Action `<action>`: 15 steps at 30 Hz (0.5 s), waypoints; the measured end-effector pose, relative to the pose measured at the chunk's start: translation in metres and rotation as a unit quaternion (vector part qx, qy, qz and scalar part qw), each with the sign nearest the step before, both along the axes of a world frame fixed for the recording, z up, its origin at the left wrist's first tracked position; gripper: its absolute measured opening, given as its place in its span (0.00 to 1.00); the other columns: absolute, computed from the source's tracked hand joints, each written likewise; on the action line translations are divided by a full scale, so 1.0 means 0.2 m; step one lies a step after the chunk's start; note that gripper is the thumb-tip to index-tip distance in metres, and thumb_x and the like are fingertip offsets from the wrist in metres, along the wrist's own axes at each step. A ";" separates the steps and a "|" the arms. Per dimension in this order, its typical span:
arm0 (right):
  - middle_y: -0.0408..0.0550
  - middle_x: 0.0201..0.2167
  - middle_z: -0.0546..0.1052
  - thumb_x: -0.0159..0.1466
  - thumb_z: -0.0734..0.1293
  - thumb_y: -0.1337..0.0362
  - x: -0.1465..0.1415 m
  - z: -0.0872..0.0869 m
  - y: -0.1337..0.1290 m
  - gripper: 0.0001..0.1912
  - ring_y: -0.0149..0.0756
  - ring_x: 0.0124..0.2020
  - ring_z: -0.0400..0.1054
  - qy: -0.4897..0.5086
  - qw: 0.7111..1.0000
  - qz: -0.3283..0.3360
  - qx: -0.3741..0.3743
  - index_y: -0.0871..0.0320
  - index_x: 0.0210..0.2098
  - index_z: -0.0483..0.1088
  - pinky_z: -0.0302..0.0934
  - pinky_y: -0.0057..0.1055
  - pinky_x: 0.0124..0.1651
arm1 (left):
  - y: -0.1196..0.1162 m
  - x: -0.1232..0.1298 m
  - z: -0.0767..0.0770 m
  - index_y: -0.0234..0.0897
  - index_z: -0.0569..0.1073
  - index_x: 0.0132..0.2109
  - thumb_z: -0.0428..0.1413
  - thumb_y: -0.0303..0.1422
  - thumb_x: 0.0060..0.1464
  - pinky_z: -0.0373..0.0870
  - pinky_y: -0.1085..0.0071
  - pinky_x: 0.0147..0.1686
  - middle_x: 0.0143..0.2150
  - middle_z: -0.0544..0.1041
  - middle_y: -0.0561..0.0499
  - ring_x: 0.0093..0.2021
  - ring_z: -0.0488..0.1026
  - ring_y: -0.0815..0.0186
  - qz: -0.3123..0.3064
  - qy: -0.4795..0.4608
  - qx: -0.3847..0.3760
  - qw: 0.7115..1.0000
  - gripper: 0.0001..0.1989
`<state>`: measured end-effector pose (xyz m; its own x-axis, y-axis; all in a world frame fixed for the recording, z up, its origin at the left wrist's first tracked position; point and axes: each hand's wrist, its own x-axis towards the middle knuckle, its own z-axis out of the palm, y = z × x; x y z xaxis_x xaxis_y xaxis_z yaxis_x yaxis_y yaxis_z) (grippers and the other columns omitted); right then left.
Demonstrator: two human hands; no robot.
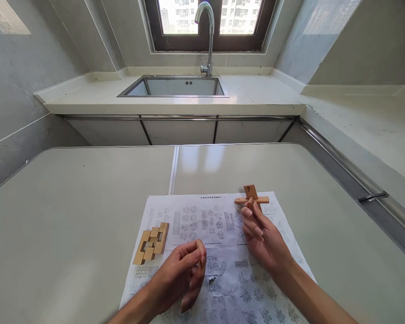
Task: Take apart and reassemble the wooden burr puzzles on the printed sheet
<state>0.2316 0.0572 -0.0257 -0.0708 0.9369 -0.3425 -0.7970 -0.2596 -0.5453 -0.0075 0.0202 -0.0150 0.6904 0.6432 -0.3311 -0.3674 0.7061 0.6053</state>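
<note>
My right hand point(265, 238) pinches a cross of joined wooden puzzle pieces point(250, 194) between thumb and fingers, above the sheet's upper right. One flat piece of it bears a dark mark, and a thin bar crosses it sideways. My left hand point(185, 270) is closed over the middle of the printed sheet point(219, 252), thumb and fingertips together, with nothing visible in it. To its left, several notched wooden puzzle pieces point(151, 243) lie side by side on the paper. The sheet shows small line diagrams; my hands and forearms cover parts of it.
The sheet lies on a pale table point(77, 216) with a seam point(173, 171) down its middle. Beyond the table stand a counter point(256, 90), a sink point(175, 95) and a tall faucet point(209, 40) below a window. Another counter point(374, 121) runs along the right.
</note>
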 end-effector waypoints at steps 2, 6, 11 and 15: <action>0.39 0.32 0.70 0.63 0.80 0.57 0.01 0.00 0.01 0.13 0.21 0.18 0.48 -0.005 1.000 -0.005 0.000 0.53 0.40 0.76 0.61 0.18 0.17 | 0.00 0.00 0.00 0.39 0.65 0.35 0.63 0.46 0.64 0.58 0.82 0.09 0.18 0.66 0.62 0.09 0.58 0.76 -0.001 0.000 0.001 1.000 0.20; 0.39 0.31 0.73 0.64 0.78 0.56 0.03 -0.01 0.01 0.11 0.21 0.15 0.45 -0.033 0.999 0.005 0.005 0.52 0.41 0.76 0.56 0.21 0.12 | 0.00 0.01 -0.01 0.39 0.66 0.37 0.61 0.43 0.66 0.57 0.81 0.09 0.16 0.66 0.62 0.08 0.56 0.75 -0.008 0.006 0.030 0.999 0.16; 0.39 0.31 0.76 0.64 0.79 0.55 0.02 0.00 0.01 0.14 0.17 0.14 0.44 -0.009 1.000 0.013 -0.005 0.54 0.43 0.77 0.51 0.17 0.11 | -0.03 0.00 0.06 0.39 0.66 0.38 0.59 0.46 0.68 0.54 0.81 0.15 0.16 0.67 0.61 0.11 0.60 0.75 -0.058 0.084 0.145 0.984 0.17; 0.40 0.30 0.76 0.63 0.79 0.50 -0.02 0.00 -0.02 0.20 0.17 0.13 0.49 -0.063 0.995 0.065 -0.031 0.57 0.46 0.77 0.50 0.20 0.13 | -0.05 -0.03 0.15 0.39 0.68 0.36 0.57 0.43 0.69 0.65 0.75 0.26 0.19 0.69 0.58 0.18 0.65 0.72 -0.055 0.247 0.308 0.917 0.15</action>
